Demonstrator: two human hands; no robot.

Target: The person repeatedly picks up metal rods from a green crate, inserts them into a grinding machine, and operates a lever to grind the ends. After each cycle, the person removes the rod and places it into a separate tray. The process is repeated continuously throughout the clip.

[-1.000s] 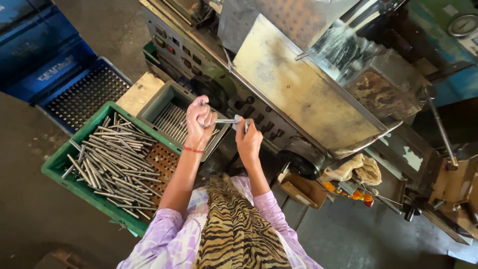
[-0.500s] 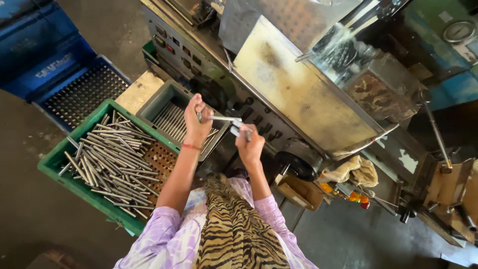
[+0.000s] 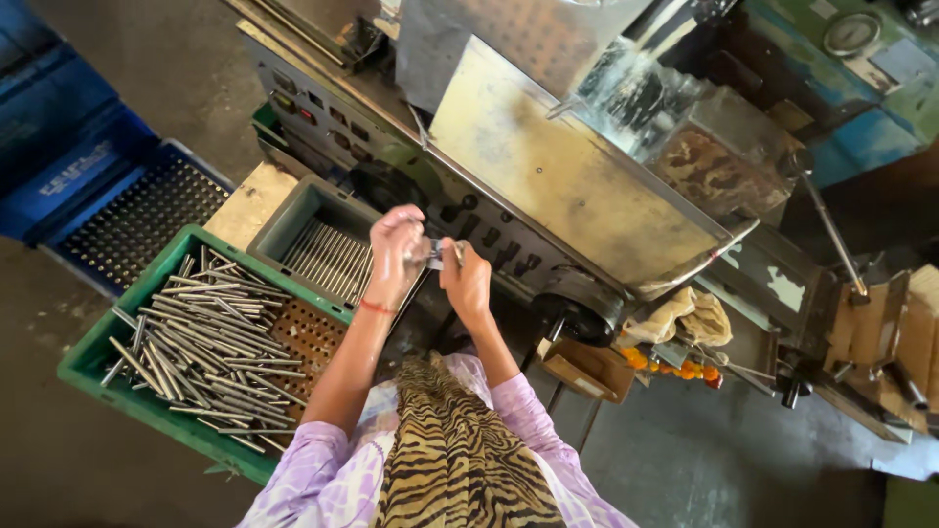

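Note:
Both my hands meet in front of a large metal machine (image 3: 548,186). My left hand (image 3: 394,249) grips one end of a short metal rod (image 3: 430,251), and my right hand (image 3: 468,282) pinches the other end, where a small gauge-like piece sits. A red thread circles my left wrist. Just below my left hand stands a grey tray (image 3: 293,220) with rods laid in a neat row. Further left, a green crate (image 3: 108,362) holds several loose metal rods (image 3: 196,332).
A blue perforated crate (image 3: 127,220) lies at the far left on the concrete floor. A rag (image 3: 680,318) and orange flowers (image 3: 670,367) sit under the machine at right. Cardboard boxes (image 3: 880,337) stand at the right edge.
My hands have drawn closer together and lower, the rod between them now mostly covered. The camera view has shifted slightly.

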